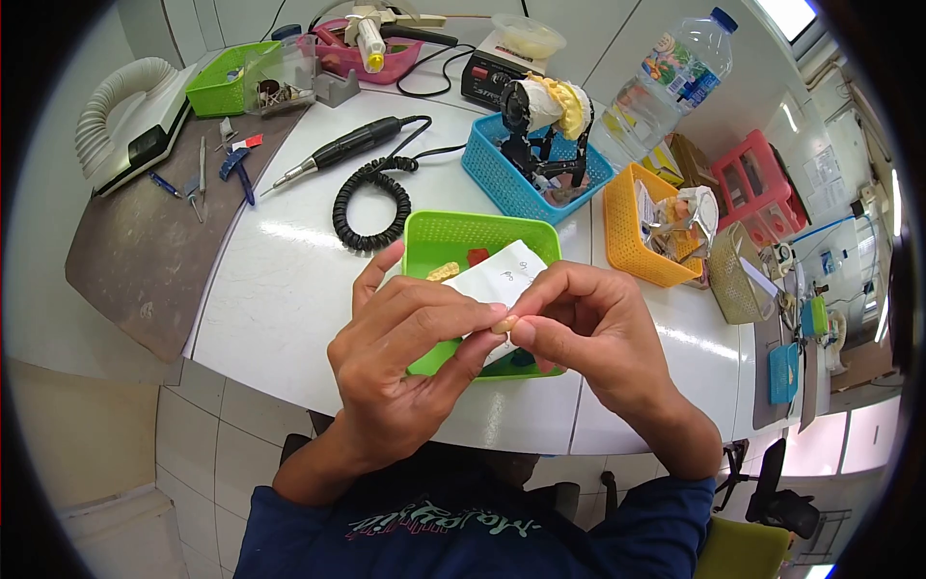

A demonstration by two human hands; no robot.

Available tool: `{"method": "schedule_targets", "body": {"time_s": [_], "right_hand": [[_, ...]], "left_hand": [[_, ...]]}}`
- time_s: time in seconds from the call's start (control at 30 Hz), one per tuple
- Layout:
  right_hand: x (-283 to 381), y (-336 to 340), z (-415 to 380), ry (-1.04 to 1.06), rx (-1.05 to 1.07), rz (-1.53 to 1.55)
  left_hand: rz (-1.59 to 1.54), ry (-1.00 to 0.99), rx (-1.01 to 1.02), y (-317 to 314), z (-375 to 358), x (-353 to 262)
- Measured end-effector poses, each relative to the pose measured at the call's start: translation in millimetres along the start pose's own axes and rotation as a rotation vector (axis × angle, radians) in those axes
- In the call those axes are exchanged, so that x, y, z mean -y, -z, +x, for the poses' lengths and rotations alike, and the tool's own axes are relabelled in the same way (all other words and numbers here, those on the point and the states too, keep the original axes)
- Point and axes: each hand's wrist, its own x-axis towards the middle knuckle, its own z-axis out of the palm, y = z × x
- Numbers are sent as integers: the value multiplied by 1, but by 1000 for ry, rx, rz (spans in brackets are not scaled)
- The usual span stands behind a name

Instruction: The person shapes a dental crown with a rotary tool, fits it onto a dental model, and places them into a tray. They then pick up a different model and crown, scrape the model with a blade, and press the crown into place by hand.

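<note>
A small tan piece (pixel 503 325) is pinched between the fingertips of both hands, above a light green basket (pixel 482 224). My left hand (pixel 410 352) grips it from the left with thumb and index finger, its other fingers partly spread. From the right, my right hand (pixel 603 333) holds the same piece between thumb and index finger. Inside the basket are a white paper (pixel 502 277) with handwriting, a yellowish lump (pixel 443 272) and a small red piece (pixel 477 257). The hands hide part of the basket and paper.
Behind the hands lie a black handpiece (pixel 355 141) with a coiled cord (pixel 371 214), a blue basket (pixel 492 174) holding a dental model (pixel 548 106), an orange basket (pixel 632 246) and a large water bottle (pixel 666 92). Tools rest on the brown mat (pixel 135 246) at left.
</note>
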Motion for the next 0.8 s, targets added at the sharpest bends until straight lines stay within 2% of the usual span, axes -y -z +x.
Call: {"method": "schedule_targets", "body": {"time_s": [0.47,0.8], "right_hand": [[2,-1,0,-28,24,72],[5,0,-2,-58,204,125]], "left_hand": [[-54,27,-5,-2,0,-3],[-105,12,-12,-1,0,-2]]}}
